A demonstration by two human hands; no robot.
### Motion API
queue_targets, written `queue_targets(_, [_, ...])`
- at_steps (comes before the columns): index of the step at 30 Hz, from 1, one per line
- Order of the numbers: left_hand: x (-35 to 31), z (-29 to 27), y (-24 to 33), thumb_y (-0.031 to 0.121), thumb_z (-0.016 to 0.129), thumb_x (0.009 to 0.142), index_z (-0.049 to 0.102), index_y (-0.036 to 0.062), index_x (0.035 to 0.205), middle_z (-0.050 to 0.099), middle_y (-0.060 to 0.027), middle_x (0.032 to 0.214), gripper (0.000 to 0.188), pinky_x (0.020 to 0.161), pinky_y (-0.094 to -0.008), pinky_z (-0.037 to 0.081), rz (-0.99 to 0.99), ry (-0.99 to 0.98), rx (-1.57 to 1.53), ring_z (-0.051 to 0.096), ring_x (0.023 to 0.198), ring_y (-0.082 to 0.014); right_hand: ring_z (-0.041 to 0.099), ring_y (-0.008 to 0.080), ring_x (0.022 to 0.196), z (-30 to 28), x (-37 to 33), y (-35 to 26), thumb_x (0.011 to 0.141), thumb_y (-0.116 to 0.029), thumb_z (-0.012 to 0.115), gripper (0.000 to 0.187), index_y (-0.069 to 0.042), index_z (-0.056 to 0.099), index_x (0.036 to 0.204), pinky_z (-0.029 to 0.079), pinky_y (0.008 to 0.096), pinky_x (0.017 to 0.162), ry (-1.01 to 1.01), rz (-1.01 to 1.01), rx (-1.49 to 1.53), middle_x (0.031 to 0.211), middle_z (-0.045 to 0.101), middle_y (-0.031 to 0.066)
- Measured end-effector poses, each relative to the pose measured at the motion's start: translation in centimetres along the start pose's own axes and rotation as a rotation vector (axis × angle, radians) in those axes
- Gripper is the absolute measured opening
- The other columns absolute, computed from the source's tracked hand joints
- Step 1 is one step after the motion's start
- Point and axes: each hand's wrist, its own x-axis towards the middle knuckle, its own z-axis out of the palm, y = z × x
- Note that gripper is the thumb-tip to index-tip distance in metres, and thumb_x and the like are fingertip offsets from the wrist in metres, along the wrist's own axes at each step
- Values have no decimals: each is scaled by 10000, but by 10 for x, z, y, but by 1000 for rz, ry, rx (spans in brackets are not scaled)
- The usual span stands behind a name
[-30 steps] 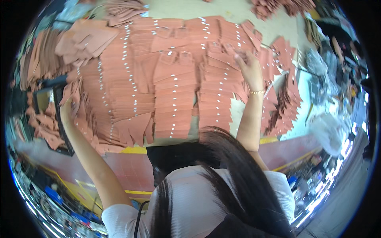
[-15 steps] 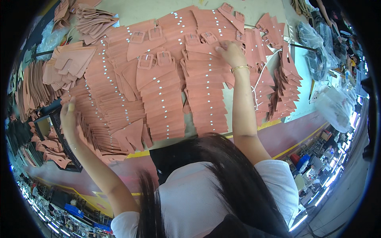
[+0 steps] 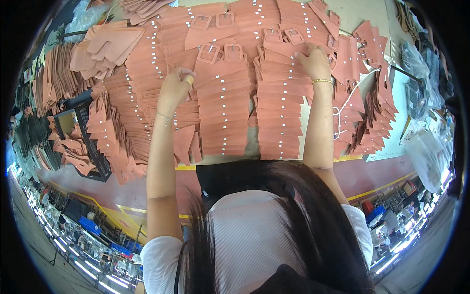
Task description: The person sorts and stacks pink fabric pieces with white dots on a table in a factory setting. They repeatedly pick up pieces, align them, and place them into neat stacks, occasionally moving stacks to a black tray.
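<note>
Long overlapping rows of salmon-coloured leather pieces (image 3: 224, 115), each marked with small white tags, cover the table before me. My left hand (image 3: 176, 88) is over a row left of the middle, fingers curled, yellow tape round a digit; whatever it may hold is hidden. My right hand (image 3: 316, 62) rests at the right end of a buckled leather piece (image 3: 279, 46) atop another row, its thumb and fingers bent inward. Their tips are too small to show a grip clearly. Between the hands lies another leather piece with two covered buckles (image 3: 219, 53).
A black-framed bin (image 3: 95, 142) of leather scraps stands at the left, below stacked pieces (image 3: 105, 49). White cord (image 3: 346, 105) lies across pieces on the right. Clear plastic bags (image 3: 425, 157) crowd the right side. The table's yellow-striped front edge is close to my body.
My left hand has moved right from the left-hand rows toward the middle. My right hand stays beside the same buckled piece. The whole view has shifted, with the table further right and higher.
</note>
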Motion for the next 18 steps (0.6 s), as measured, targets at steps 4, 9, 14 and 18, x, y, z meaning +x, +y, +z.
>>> queue_targets(4, [-3, 10, -15, 244, 619, 882, 605, -29, 1085, 616, -88, 716, 341, 489, -294, 470, -6, 59, 68, 586, 530, -173, 588, 371, 1043, 2, -4, -4, 751, -279, 740, 517, -7, 609, 1169, 482, 428, 880, 101, -5, -48, 1151, 578, 206])
queue_targets(9, [-7, 13, -18, 254, 657, 864, 551, -49, 1187, 648, -127, 862, 455, 630, -278, 511, 69, 41, 36, 640, 743, -180, 631, 359, 931, -10, -3, -15, 782, -245, 706, 401, -24, 641, 1110, 500, 432, 808, 118, -27, -5, 1004, 651, 173])
queue_targets(14, [-22, 30, -10, 155, 638, 892, 568, -57, 1153, 614, -145, 1077, 343, 847, -350, 524, 84, -30, -704, 616, 1019, -264, 650, 249, 678, -46, -15, -56, 838, -209, 654, 259, -36, 654, 1031, 502, 371, 645, 87, -178, 339, 766, 693, 75])
queue_targets(18, [-15, 58, -18, 89, 631, 888, 570, -83, 1117, 594, -173, 1137, 293, 1017, -461, 462, 83, -203, -1177, 553, 1155, -375, 587, 82, 862, -56, -25, -88, 893, -210, 664, 245, -23, 631, 1049, 441, 234, 805, -251, -213, 918, 917, 684, 26])
